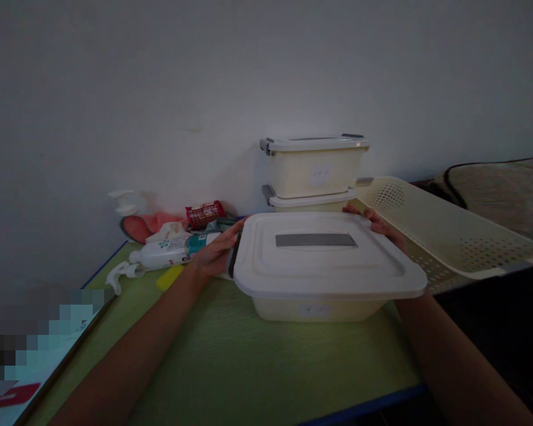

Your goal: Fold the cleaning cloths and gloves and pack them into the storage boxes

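A lidded plastic storage box (328, 266), cream below a white lid with a grey strip, is in front of me above the green table. My left hand (217, 251) grips its left end, by the dark side latch (233, 255). My right hand (379, 225) holds the far right side; its fingertips show past the lid's back edge, and the lid hides part of that hand. Behind the held box, a similar storage box (317, 168) is stacked on another box (311, 204).
A cream perforated basket (448, 228) stands on the right, a folded blanket (501, 195) behind it. On the left lie a white bottle (164, 253), a pump head (124, 269), a yellow item (169, 276), a red packet (205, 214) and cloths. The green table (231, 367) has a blue edge.
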Demonstrator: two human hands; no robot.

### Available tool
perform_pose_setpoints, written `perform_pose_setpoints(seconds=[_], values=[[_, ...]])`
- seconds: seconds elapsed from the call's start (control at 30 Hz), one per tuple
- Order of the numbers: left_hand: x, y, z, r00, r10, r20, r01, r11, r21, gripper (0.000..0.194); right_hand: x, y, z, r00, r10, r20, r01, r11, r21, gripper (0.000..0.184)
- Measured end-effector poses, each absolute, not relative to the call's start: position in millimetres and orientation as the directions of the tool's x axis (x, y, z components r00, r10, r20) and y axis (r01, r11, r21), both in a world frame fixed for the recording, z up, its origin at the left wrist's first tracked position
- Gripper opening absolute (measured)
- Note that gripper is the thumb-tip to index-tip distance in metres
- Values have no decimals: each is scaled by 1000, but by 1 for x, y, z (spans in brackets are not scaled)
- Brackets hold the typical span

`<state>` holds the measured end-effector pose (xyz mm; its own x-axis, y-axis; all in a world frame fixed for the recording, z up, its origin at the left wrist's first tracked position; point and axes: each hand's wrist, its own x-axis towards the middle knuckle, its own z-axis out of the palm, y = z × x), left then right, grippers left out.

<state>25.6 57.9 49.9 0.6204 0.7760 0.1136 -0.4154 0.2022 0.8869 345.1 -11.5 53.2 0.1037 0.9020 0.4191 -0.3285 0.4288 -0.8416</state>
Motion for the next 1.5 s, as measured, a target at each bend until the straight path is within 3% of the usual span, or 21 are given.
perform_pose_setpoints(seconds=[0.17, 0.67, 0.83, 0.97, 1.13, 1.3, 1.4, 1.5], values=[[27, 59, 39, 583, 806, 108, -441, 202, 874, 60, 349, -7, 49, 79, 889, 450, -355, 447, -821, 15], [36, 56, 24, 490, 872, 13, -485, 260, 835, 19, 349, -7, 48, 122, 885, 450, -307, 465, -831, 17], [38, 51, 33, 465, 885, 12, -461, 231, 857, 16, 347, -16, 57, 107, 913, 394, -292, 408, -865, 18], [35, 48, 41, 436, 900, -7, -401, 202, 893, 23, 350, -26, 74, 107, 954, 280, -146, 294, -945, 25], [27, 41, 52, 328, 945, -10, -259, 99, 961, 30, 357, -37, 91, 243, 947, 208, 154, 174, -973, 37], [9, 16, 66, 179, 975, 131, -53, -123, 991, 32, 363, -59, 95, 304, 857, 416, 495, 230, -838, 30], [-3, -6, 74, 278, 920, 277, 204, -338, 919, 48, 366, -80, 95, 238, 846, 478, 624, 244, -742, 35], [-9, -24, 77, 404, 857, 320, 294, -453, 842, 65, 365, -104, 91, 140, 891, 432, 708, 215, -673, 45]])
